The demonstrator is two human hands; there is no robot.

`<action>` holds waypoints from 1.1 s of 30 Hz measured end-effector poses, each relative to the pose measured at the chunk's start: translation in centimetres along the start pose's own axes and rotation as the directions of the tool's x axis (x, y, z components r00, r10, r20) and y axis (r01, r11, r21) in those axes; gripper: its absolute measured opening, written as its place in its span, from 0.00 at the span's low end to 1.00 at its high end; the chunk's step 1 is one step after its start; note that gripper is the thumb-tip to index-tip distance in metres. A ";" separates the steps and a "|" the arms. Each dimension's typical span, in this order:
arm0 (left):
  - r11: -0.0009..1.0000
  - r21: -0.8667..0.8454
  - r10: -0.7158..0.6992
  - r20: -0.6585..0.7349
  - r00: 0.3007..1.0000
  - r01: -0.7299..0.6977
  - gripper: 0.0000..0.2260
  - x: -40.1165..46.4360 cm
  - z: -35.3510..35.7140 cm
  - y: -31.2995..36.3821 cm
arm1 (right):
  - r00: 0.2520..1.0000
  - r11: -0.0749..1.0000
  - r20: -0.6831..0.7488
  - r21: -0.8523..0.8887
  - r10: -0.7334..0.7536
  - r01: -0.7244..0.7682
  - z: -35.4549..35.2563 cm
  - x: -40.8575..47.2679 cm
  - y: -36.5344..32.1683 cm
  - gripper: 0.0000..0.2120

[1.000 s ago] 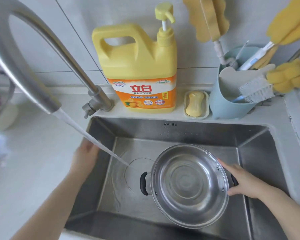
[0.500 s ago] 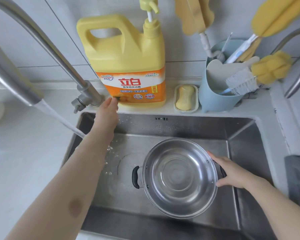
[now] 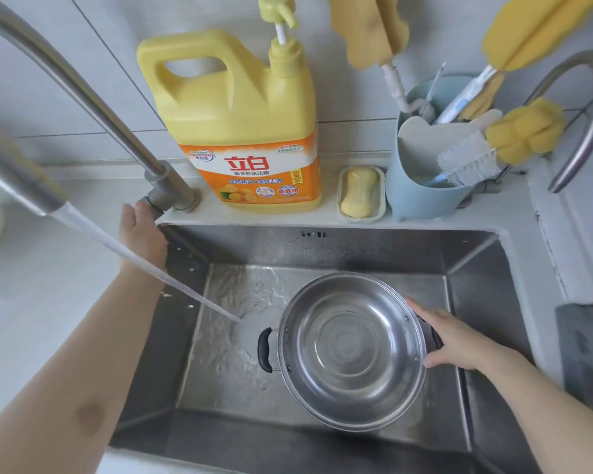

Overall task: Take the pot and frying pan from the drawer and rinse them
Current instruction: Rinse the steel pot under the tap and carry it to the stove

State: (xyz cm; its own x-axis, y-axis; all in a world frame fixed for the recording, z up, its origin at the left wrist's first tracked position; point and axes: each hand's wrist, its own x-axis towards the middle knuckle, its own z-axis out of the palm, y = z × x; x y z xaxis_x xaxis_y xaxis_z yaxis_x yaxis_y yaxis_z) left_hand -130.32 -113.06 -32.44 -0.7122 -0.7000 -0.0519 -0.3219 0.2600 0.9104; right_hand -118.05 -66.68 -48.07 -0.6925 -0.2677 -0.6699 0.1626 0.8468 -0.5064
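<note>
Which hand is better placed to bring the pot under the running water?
Right. The right hand already grips the pot by its handle, beside the stream; the left hand is up at the faucet base.

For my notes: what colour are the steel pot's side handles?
Black, on the round steel pot; the head view shows the left handle best.

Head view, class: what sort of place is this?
Most likely a home kitchen sink area: a steel sink under a running tap, a yellow dish-soap jug, and a cup of cleaning brushes.
</note>
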 end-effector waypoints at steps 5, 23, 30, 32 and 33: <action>0.997 0.018 0.068 0.082 0.994 -0.070 0.06 -1.6 1.8 0.7 | 1.000 1.000 0.003 -0.006 -0.020 0.020 -0.1 0.3 -0.1 0.57; 0.704 0.545 -0.399 0.834 0.381 -0.455 0.62 -13.5 1.3 -16.7 | 0.998 0.995 -0.002 0.070 -0.067 0.067 1.8 -0.3 -0.2 0.63; 0.716 0.462 -0.287 0.878 0.383 -0.523 0.63 -12.9 -0.3 -17.2 | 0.985 0.979 -0.097 0.134 -0.142 0.155 2.6 -1.6 -2.2 0.62; 0.713 0.433 -0.224 0.886 0.406 -0.552 0.63 -12.4 -1.5 -16.0 | 0.972 0.969 -0.145 0.137 -0.186 0.206 2.2 -2.6 -3.5 0.61; 0.717 0.418 -0.187 0.887 0.423 -0.559 0.63 -12.1 -2.1 -15.3 | 0.963 0.963 -0.172 0.135 -0.209 0.233 1.9 -3.2 -4.2 0.61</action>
State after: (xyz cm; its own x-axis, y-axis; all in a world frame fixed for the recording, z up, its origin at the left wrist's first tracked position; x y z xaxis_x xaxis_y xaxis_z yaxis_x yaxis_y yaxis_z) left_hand -115.43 -109.98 -44.86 -0.7939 0.2453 -0.5564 -0.0933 0.8551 0.5101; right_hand -115.18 -70.22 -44.85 -0.8215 -0.3557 -0.4457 0.0899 0.6911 -0.7171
